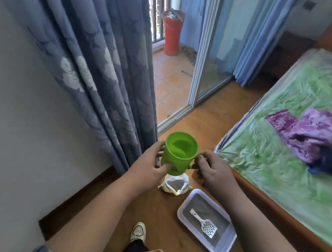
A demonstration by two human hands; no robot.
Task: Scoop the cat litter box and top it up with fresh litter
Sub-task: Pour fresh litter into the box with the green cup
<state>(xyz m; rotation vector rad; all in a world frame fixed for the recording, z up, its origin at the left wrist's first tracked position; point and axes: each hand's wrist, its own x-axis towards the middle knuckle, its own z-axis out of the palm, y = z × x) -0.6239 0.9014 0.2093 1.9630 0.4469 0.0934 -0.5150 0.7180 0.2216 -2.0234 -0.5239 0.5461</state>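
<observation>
Jointly, both hands (left, right) grip the green cup.

Left arm: my bare forearm, coming in from the lower left, wrist about straight.
Left hand: my fingers wrap the side of the green cup, thumb across its near wall.
Right arm: my bare forearm, coming in from the lower right.
Right hand: back turned up toward me, fingers curled, pinching the cup's handle.
Both hands sit level, the cup upright between them.
</observation>
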